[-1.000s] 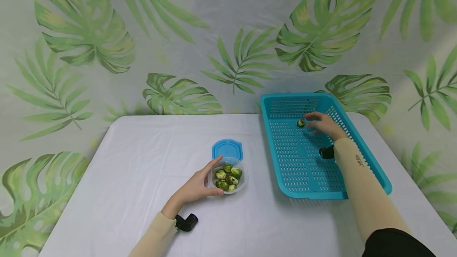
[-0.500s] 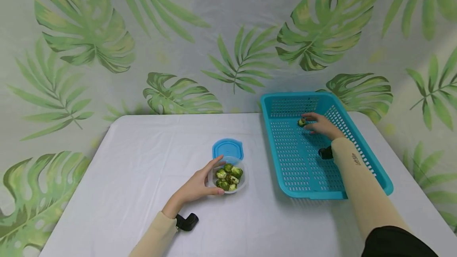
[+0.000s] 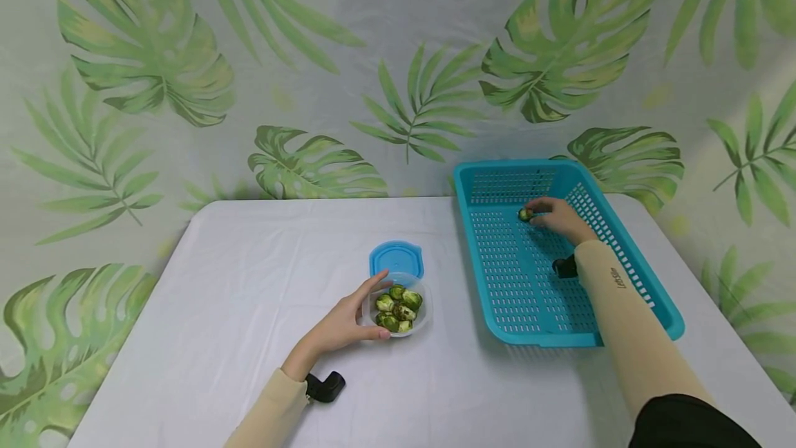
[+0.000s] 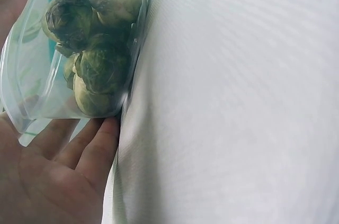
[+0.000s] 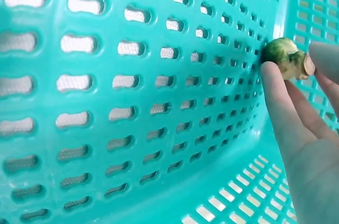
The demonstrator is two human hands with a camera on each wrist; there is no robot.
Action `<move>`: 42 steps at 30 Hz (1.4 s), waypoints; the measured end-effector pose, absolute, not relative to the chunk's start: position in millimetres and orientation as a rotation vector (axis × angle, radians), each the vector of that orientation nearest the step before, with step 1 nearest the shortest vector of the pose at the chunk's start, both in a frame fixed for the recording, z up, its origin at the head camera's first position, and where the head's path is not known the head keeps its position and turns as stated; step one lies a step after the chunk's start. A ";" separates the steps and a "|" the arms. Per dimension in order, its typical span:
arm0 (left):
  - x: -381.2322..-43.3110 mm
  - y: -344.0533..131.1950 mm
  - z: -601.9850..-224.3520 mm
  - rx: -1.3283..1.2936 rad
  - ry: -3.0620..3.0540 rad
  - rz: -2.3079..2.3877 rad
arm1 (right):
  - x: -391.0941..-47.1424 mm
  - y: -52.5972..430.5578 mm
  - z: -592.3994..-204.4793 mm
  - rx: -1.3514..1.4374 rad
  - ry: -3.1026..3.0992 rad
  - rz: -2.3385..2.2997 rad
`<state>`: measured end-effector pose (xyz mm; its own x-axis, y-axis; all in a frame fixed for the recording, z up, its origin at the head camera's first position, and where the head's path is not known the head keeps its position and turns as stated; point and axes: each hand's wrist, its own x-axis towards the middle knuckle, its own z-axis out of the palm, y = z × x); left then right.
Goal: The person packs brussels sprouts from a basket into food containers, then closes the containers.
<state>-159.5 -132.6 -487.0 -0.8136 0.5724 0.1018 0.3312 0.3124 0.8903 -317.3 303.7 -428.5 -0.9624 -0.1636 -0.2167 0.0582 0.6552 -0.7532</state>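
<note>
A small clear plastic container point(image 3: 428, 313) stands on the white table, holding several Brussels sprouts point(image 3: 404, 312). My left hand point(image 3: 338, 327) grips it from the left, thumb on the near side and fingers on the far side. In the left wrist view, fingertips point(image 4: 98, 147) press against the container's wall. Over to the right, my right hand point(image 3: 560, 218) reaches into a turquoise perforated basket point(image 3: 506, 282). There it pinches one Brussels sprout point(image 5: 286, 57) between thumb and fingers, close to the basket floor at the far end.
A blue lid point(image 3: 396, 260) lies just behind the container, partly seen through its rim. Raised walls surround the basket, which sits at the table's right side. A leaf-patterned cloth point(image 3: 311, 88) hangs behind the table point(image 3: 261, 254).
My right hand has shifted slightly left, and its fingers have closed in on the sprout in the basket. My left hand and the container have stayed put.
</note>
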 end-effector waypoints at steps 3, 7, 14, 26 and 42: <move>-159.2 -132.8 -486.6 0.823 2.358 1.491 | -315.6 303.8 -428.7 -0.076 2.653 -1.181; -159.1 -132.9 -486.5 0.823 2.371 1.476 | -313.5 304.1 -430.0 -0.055 2.724 -1.162; -159.3 -132.7 -487.1 0.825 2.357 1.487 | -314.4 306.0 -433.9 -0.037 2.750 -1.220; -159.5 -133.0 -487.0 0.824 2.358 1.491 | -313.7 302.4 -427.1 -0.035 2.804 -1.247; -157.5 -131.8 -484.4 0.807 2.316 1.527 | -378.7 349.5 -500.6 -0.133 2.878 -1.379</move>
